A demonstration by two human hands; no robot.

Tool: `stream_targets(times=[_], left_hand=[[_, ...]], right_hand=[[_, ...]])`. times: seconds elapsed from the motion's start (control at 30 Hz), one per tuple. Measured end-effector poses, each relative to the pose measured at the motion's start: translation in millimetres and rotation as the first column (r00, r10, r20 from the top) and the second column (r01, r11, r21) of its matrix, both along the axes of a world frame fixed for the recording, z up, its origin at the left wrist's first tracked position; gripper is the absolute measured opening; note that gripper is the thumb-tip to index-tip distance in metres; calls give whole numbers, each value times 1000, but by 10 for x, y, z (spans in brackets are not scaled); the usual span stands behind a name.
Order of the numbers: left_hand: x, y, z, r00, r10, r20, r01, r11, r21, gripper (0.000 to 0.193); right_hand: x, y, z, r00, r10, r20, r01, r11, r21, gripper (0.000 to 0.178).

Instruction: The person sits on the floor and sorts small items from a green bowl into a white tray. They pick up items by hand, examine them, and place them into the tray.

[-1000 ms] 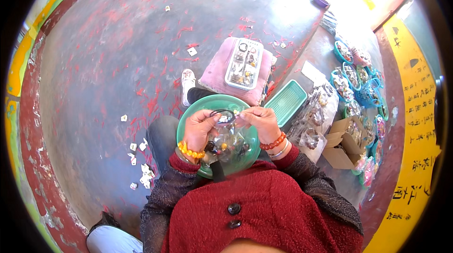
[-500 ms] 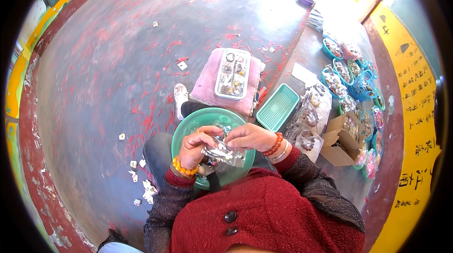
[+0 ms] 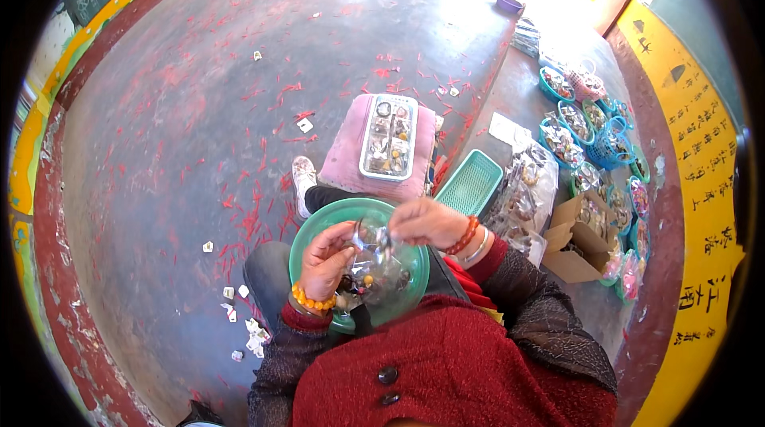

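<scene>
A green plastic basin [image 3: 416,287] rests on my lap, with clear plastic packets and small dark and yellow pieces [image 3: 368,280] inside. Over its left side, my left hand [image 3: 325,260] pinches the edge of a clear plastic bag [image 3: 363,237] between thumb and fingers. My right hand [image 3: 430,224] is at the basin's right rim, fingers pressed together beside the bag. Something small and shiny, smeared by motion, hangs at the right fingertips; its kind cannot be made out.
Ahead, a clear compartment box [image 3: 389,140] of small items sits on a pink cushion [image 3: 339,160]. To the right are a green tray basket [image 3: 472,182], plastic bags [image 3: 526,192], an open cardboard box [image 3: 578,244] and several filled baskets [image 3: 562,144]. Paper scraps [image 3: 256,338] litter the floor.
My right hand has lifted slightly up and right, away from my left hand. The plastic bag, previously lying low between both hands, is now raised at my left fingertips. The view has shifted slightly.
</scene>
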State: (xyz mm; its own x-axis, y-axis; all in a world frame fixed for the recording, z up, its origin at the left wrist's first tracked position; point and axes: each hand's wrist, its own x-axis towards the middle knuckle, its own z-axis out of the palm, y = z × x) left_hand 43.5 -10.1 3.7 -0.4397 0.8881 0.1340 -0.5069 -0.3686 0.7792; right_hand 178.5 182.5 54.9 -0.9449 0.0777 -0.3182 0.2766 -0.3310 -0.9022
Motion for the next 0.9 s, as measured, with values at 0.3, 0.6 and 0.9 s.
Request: stream_targets(times=[0.3,0.6,0.9], left_hand=[[-44,25,41,996,57,-75,-64,994,-94,25],[-35,100,56,981,22,-194,-57,984,-171,22],[-89,75,-4,972,-68,-227,28,984,-175,22]], right_hand=[[-536,1724,-965,716,-698,-26,678,685,267,11],[-1268,2670,-1841,664,-744,-72,496,367,787,23],[-1511,2882,-1832,717,-674,177,-8,246,969,23]])
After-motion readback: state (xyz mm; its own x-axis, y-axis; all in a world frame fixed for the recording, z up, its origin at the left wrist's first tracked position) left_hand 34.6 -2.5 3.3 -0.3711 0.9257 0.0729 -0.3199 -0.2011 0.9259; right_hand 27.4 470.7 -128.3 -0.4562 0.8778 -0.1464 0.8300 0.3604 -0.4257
